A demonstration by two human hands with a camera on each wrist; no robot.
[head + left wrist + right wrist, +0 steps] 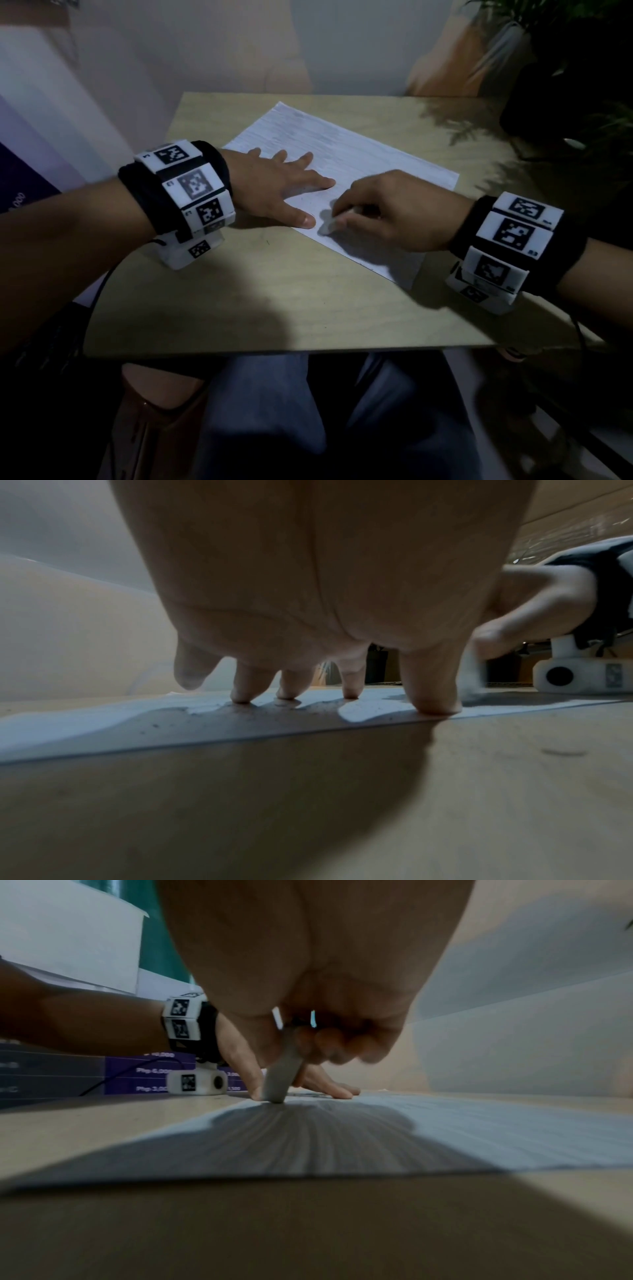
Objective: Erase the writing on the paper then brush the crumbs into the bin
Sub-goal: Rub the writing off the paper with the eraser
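A lined white paper point(346, 154) lies at an angle on the wooden table point(260, 301). My left hand point(284, 181) is spread flat, its fingertips point(433, 707) pressing the paper's near-left part. My right hand point(383, 216) grips a white eraser point(279, 1080), whose tip touches the paper just beside my left thumb. The eraser point(329, 226) looks blurred in the head view. Dark eraser crumbs point(260, 710) lie scattered on the paper point(85, 729) around my left fingertips. Faint writing lines point(514, 1123) run along the paper point(479, 1137).
A dark potted plant point(565, 78) stands at the table's far right corner. A brown bin point(154, 421) sits on the floor below the table's near-left edge, beside my knees. A purple printed box point(143, 1074) stands left of the table.
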